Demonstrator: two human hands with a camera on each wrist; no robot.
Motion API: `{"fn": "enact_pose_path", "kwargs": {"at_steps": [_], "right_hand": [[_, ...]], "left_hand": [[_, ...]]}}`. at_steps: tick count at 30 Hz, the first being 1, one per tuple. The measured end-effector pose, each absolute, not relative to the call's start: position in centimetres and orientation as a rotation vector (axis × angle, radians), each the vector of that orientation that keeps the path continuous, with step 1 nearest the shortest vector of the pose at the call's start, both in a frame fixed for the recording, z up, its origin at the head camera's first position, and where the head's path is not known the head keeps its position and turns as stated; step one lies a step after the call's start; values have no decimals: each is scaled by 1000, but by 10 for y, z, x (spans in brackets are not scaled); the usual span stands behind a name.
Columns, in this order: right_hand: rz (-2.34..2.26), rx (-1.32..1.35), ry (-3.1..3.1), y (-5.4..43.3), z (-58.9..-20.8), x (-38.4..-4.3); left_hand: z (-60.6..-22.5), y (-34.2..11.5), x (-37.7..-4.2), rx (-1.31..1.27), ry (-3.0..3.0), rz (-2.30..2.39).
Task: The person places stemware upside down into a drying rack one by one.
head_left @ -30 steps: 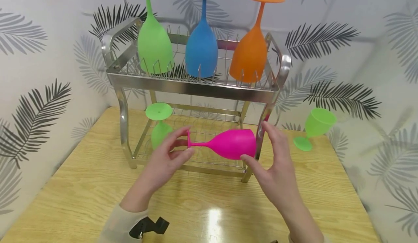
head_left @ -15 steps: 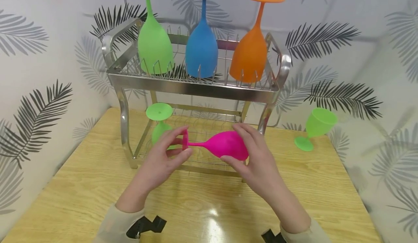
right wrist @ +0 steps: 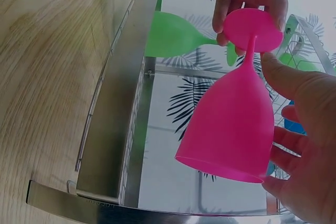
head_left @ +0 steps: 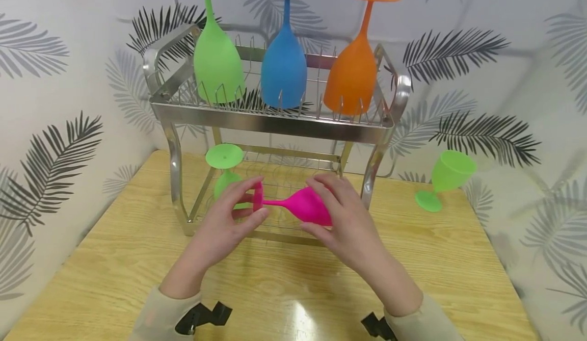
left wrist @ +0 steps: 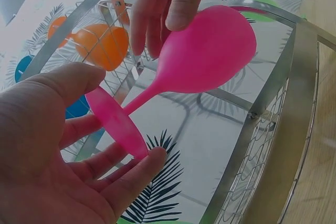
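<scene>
A pink wine glass (head_left: pixel 302 206) lies sideways in the air between both hands, before the lower tier of the dish rack. My left hand (head_left: pixel 224 224) holds its round foot by the edge, thumb on one side and fingers on the other, as the left wrist view shows. From the right, my right hand (head_left: pixel 350 224) grips the bowl, with the thumb in front and the fingers over the upper side; its mouth is hidden behind this hand in the head view. The right wrist view shows the bowl (right wrist: pixel 231 124) and its rim whole.
The two-tier metal rack (head_left: pixel 270 122) carries upside-down green (head_left: pixel 217 66), blue (head_left: pixel 283 71) and orange (head_left: pixel 352 76) wine glasses on top. Upside down on its lower tier stands a green glass (head_left: pixel 224 156), partly behind my left hand. Another green glass (head_left: pixel 451 173) stands upright on the wooden table (head_left: pixel 458 280).
My right hand has moved left from the rim and further round the bowl of the pink wine glass. The glass has shifted slightly left; my left hand keeps hold of its foot.
</scene>
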State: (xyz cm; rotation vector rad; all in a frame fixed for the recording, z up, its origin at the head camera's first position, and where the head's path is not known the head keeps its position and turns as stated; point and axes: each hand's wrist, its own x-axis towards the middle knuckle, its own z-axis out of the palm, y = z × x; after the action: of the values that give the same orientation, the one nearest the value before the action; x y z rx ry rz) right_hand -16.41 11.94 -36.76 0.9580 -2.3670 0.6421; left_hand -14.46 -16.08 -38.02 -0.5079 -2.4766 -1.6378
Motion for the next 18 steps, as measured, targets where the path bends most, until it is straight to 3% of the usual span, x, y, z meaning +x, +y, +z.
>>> {"fn": "enact_pose_path", "kwargs": {"at_steps": [18], "right_hand": [[419, 1019, -2430, 108, -374, -170]], "left_hand": [[-380, -160, -145, -513, -2493, -1605]]}}
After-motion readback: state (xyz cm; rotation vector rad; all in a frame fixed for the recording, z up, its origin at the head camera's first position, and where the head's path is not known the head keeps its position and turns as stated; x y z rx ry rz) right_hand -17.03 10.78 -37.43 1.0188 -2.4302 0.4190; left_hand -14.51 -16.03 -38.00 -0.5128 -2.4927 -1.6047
